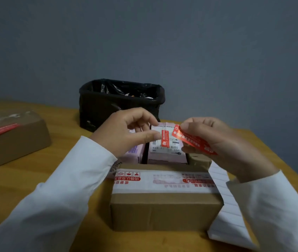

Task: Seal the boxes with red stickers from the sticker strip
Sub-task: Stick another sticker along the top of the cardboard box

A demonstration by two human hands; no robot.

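Left hand (126, 131) pinches a red sticker (165, 140) by its edge; right hand (215, 140) grips the strip (193, 140), far end hidden by fingers. Both hover over pink boxes (164, 151), print blurred, behind a taped carton (164, 197).

A wooden table (66, 171) carries everything. At its centre sits a brown cardboard box (164, 211) banded with printed tape. At twelve o'clock from it stand pink boxes (166, 157), and farther back a black bin (108, 106) lined with a plastic bag. At ten o'clock, well apart, lies a flat cardboard box (15, 140) bearing a red sticker. A lined white sheet (230, 220) lies at three o'clock, tucked beside the central box.
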